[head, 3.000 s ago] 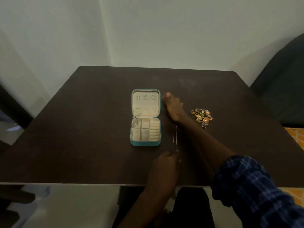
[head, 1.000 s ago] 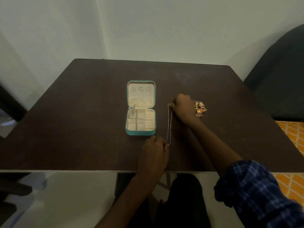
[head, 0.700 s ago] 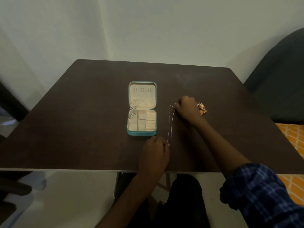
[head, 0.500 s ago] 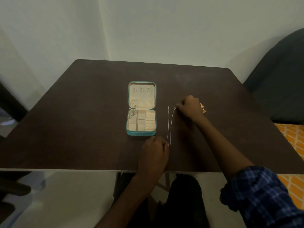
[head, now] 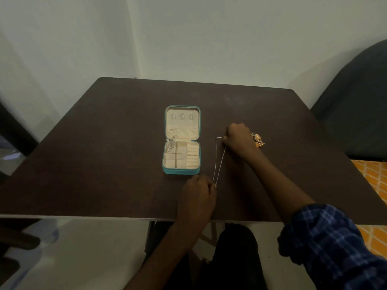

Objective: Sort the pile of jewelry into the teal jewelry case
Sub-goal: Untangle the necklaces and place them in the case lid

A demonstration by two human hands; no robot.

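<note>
Silver thin chain necklace (head: pixel 217 159) stretched at frame centre, far end pinched by right hand (head: pixel 237 139), near end pinched by left hand (head: pixel 198 192). Open teal square jewelry case (head: pixel 181 141) just left of chain. Gold jewelry pile (head: pixel 258 139) partly hidden behind right hand, on dark brown wooden table (head: pixel 104 153).

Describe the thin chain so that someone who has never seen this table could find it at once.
On the dark table, look just right of the open teal case. The chain is a thin silver loop stretched between the left hand near the front edge and the right hand farther back. Unlike the gold jewelry pile beyond the right hand, it is pale and pulled straight.
</note>
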